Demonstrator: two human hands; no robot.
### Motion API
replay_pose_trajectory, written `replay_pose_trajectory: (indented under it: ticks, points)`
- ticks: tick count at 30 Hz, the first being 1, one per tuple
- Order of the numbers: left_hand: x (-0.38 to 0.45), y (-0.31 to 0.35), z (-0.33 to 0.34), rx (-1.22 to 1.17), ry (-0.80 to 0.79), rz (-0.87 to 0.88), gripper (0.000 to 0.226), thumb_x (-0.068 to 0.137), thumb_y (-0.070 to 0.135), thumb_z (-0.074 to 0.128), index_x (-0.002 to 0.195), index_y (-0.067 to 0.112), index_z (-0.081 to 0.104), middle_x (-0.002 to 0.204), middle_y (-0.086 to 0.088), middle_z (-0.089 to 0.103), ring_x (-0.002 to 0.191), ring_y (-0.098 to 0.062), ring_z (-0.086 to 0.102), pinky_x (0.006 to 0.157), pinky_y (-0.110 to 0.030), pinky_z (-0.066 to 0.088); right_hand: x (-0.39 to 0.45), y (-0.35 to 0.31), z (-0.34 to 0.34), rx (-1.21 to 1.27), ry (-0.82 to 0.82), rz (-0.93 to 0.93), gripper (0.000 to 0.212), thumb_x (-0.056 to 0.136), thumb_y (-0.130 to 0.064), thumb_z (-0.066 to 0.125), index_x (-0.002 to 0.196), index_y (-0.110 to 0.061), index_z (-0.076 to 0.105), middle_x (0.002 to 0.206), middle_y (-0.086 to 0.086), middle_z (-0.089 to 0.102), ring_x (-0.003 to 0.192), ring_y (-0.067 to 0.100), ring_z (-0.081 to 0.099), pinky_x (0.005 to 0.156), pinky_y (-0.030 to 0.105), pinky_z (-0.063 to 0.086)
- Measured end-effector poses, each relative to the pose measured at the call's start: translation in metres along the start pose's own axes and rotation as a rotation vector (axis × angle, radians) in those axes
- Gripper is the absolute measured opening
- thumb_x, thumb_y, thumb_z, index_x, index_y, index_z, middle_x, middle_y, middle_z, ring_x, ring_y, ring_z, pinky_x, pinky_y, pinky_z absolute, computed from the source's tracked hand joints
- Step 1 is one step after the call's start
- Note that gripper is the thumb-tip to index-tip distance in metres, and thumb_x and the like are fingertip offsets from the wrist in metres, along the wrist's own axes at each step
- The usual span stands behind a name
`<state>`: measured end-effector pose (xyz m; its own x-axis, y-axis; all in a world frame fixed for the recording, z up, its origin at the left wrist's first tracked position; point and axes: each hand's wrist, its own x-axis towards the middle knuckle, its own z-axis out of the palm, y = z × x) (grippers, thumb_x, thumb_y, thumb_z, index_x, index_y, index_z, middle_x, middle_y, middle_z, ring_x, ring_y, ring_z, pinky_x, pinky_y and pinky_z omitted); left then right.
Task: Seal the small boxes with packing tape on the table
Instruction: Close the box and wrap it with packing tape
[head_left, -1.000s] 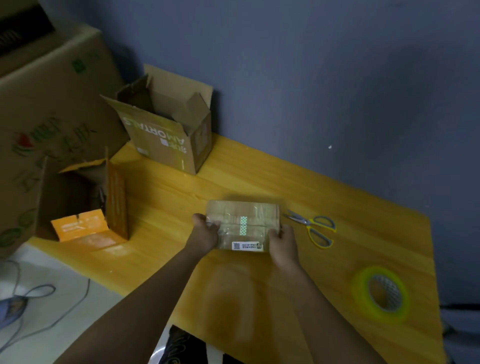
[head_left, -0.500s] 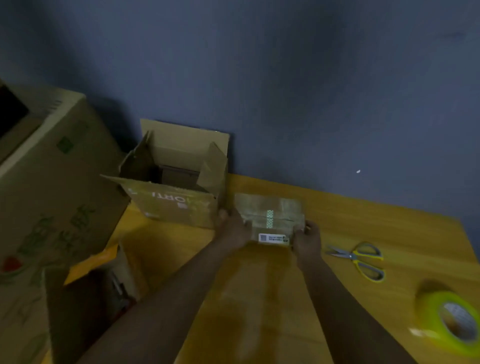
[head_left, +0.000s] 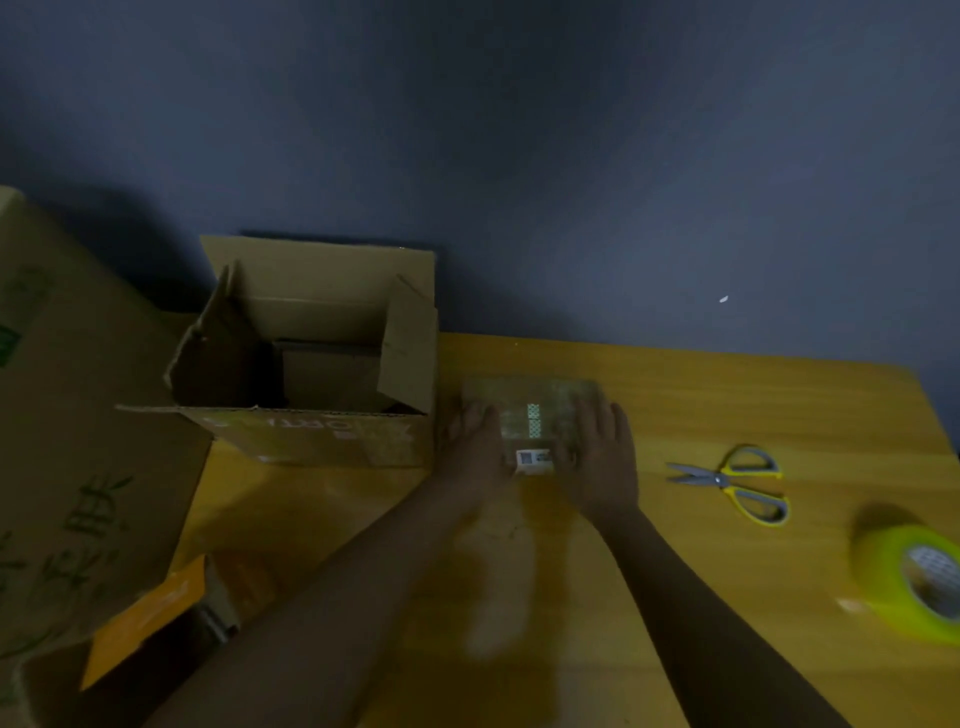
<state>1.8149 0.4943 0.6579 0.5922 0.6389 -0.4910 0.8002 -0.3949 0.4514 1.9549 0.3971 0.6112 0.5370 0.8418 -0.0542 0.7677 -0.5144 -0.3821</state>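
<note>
Your left hand (head_left: 475, 447) and right hand (head_left: 602, 457) rest flat, fingers straight, on the small taped brown cardboard box (head_left: 535, 415) on the yellow wooden table (head_left: 727, 405).

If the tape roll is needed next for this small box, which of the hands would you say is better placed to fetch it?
Probably the right hand. The tape roll and scissors both lie on its side of the small box, while the left hand sits beside the open carton and could steady the box.
</note>
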Motion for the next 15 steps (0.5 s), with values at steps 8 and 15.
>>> replay_pose_trajectory:
  ticks: [8,15]
  points:
    - [-0.005,-0.008,0.006,0.178,0.112,0.055,0.058,0.094,0.006,0.049,0.147,0.010,0.025,0.151,-0.009,0.022,0.139,-0.027,0.024,0.109,-0.035,0.030,0.008,-0.008,0.021,-0.244,-0.087,-0.378,0.059,0.078,-0.017,0.069,0.129,-0.020,0.041,0.135,0.018,0.053,0.124,0.044,0.048,0.096,0.059,0.044]
    - [-0.012,-0.009,0.005,0.144,0.150,0.069,0.057,0.094,0.005,0.048,0.146,0.013,0.027,0.148,-0.007,0.026,0.136,-0.024,0.028,0.107,-0.032,0.030,0.047,-0.019,0.021,-0.289,-0.088,-0.383,0.056,0.071,-0.014,0.081,0.123,-0.015,0.060,0.129,0.018,0.057,0.120,0.043,0.053,0.093,0.055,0.045]
